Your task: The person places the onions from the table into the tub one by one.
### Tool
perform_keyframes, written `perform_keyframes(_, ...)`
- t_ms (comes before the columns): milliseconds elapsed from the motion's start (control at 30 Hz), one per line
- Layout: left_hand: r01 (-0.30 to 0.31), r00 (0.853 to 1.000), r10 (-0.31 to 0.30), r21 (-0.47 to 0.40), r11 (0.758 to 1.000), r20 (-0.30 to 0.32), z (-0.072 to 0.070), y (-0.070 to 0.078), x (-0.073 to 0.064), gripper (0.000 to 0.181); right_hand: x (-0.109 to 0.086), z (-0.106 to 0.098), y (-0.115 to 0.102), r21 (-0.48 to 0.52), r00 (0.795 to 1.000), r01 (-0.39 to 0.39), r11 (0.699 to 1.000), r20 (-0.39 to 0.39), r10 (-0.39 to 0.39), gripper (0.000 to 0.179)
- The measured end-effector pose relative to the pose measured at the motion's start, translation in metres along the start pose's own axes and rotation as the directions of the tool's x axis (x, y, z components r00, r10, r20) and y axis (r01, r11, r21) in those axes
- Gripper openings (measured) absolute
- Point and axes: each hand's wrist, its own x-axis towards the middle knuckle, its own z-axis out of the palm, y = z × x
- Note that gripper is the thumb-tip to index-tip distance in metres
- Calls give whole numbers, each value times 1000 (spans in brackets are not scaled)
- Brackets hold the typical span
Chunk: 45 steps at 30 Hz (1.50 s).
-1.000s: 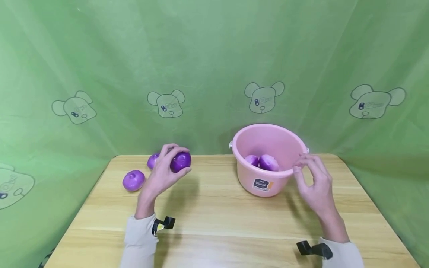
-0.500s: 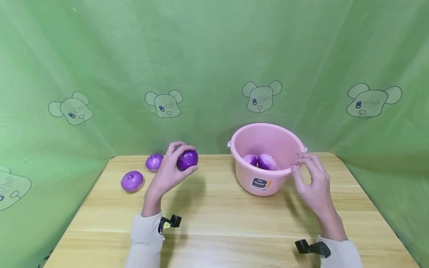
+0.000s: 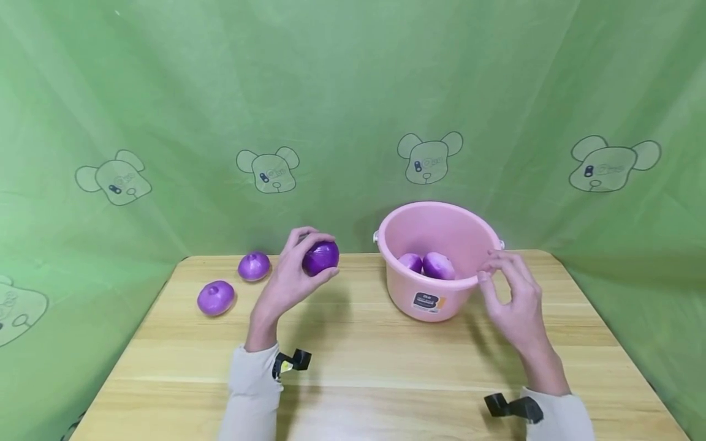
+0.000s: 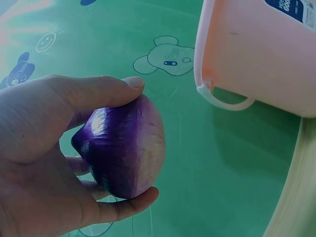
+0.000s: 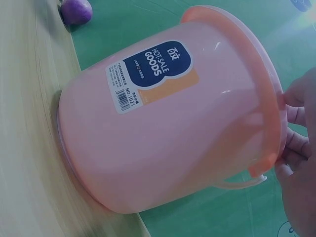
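Note:
My left hand (image 3: pixel 291 275) holds a purple onion (image 3: pixel 321 258) above the table, left of the bucket. In the left wrist view the thumb lies along one side of the onion (image 4: pixel 123 148) and the fingers curl round the other; its pale end faces away from the palm. My right hand (image 3: pixel 514 294) pinches the rim of a pink bucket (image 3: pixel 425 297) between thumb and fingers, also plain in the right wrist view. The bucket stands upright, with two purple onions (image 3: pixel 439 266) inside it.
Two more onions, a nearer one (image 3: pixel 216 298) and a farther one (image 3: pixel 254 266), lie at the left of the wooden table (image 3: pixel 380 373). A green curtain (image 3: pixel 342 122) printed with mouse heads hangs right behind the table. The bucket has a white handle (image 4: pixel 229 104).
My left hand has carried the onion to the right, toward the bucket, uncovering the farther onion on the table. The right hand keeps its grip on the rim.

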Motion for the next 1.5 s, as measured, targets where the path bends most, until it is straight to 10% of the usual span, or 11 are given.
perform_keyframes(1500,-44,996,26,-227,973,-81,23,11,9,57,1,6,2,15,999,30,999,-40,-29,9)
